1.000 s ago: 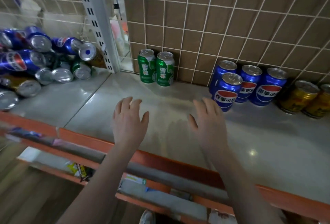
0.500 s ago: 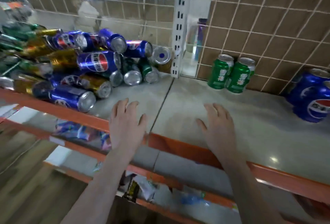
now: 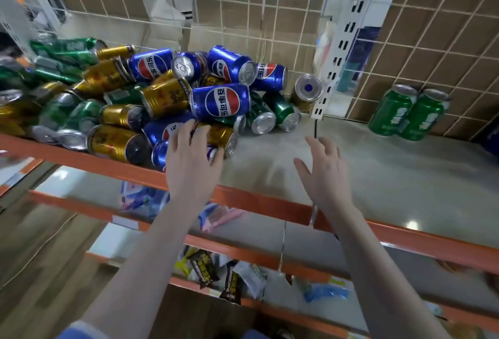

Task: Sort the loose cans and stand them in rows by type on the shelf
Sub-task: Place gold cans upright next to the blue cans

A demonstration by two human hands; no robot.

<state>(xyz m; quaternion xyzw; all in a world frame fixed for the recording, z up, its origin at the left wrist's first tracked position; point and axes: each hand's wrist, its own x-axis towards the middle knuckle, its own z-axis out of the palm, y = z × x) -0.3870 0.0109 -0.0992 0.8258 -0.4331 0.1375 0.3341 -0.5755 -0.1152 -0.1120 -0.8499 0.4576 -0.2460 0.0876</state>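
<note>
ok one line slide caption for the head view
Left hand reaches a blue cola can in the loose pile; right hand hovers open; two green cans stand upright.

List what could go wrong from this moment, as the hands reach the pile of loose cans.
1. The left hand is over a blue can lying at the orange front rail. A nudge could roll it off the shelf.
2. The pile is stacked several cans high, with a large blue can on top. Pulling a bottom can may bring it down.
3. Both hands are open, the right hand over bare shelf, so neither has a grip yet.
</note>
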